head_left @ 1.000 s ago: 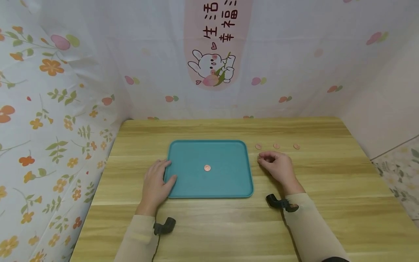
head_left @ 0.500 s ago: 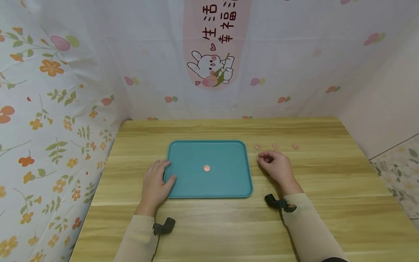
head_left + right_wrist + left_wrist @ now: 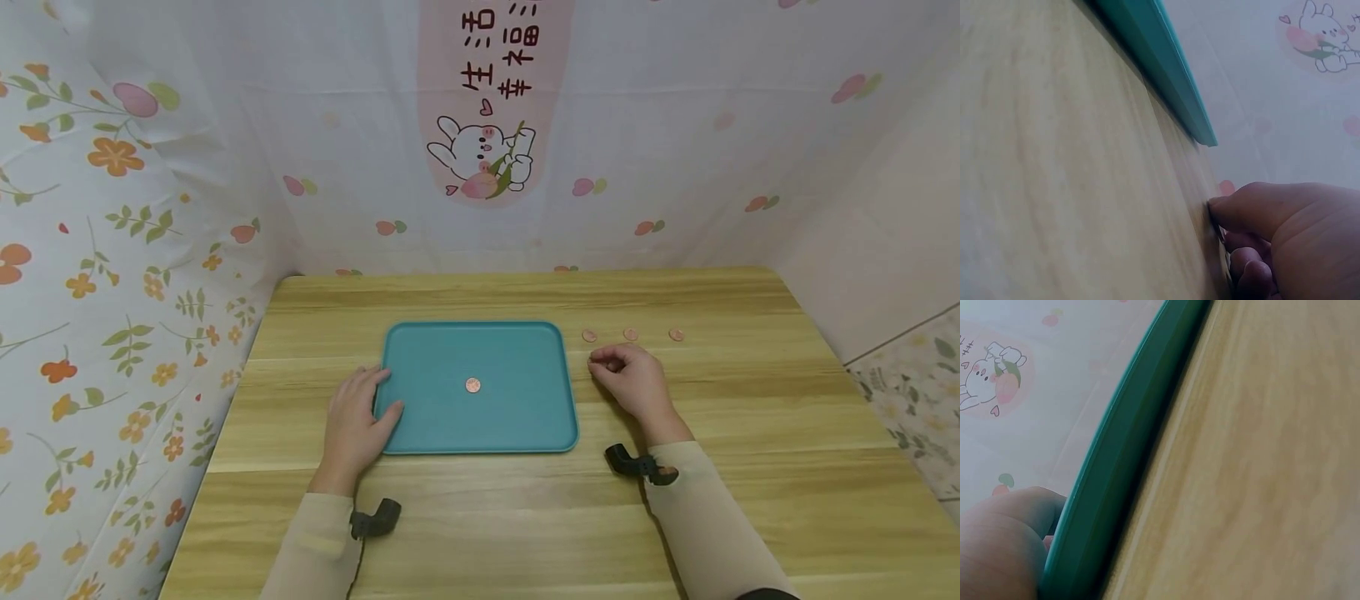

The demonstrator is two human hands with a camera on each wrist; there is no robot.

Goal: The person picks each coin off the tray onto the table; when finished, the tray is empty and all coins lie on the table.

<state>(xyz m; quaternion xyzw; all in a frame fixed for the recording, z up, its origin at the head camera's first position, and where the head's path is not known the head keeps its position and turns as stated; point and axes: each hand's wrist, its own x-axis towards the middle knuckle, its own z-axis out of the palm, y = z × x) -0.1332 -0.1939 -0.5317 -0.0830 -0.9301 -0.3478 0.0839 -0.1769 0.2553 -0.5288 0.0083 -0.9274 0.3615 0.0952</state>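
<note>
A teal rectangular tray (image 3: pixel 442 425) lies on the table with one copper-coloured coin (image 3: pixel 472 385) near its middle. My left hand (image 3: pixel 356 423) rests on the tray's left rim, fingers extended and thumb reaching over the edge. In the left wrist view the thumb (image 3: pixel 1004 544) is up against the tray wall (image 3: pixel 1104 462). To the right of the tray, my right hand (image 3: pixel 633 379) pinches a coin between thumb and fingertips, low at the tabletop. Most of that coin is hidden; the right wrist view has only a thin dark edge below the thumb (image 3: pixel 1254 209).
Several coins are about: beyond my right hand, a left coin (image 3: pixel 589 336), a middle coin (image 3: pixel 631 334) and a right coin (image 3: pixel 677 335) lie in a row on the wooden table (image 3: pixel 487 525). A printed cloth (image 3: pixel 337 133) hangs behind the table and along its left side.
Both hands stay nearly in place. The coin at my right fingertips shows less than before. The head view has shifted very slightly.
</note>
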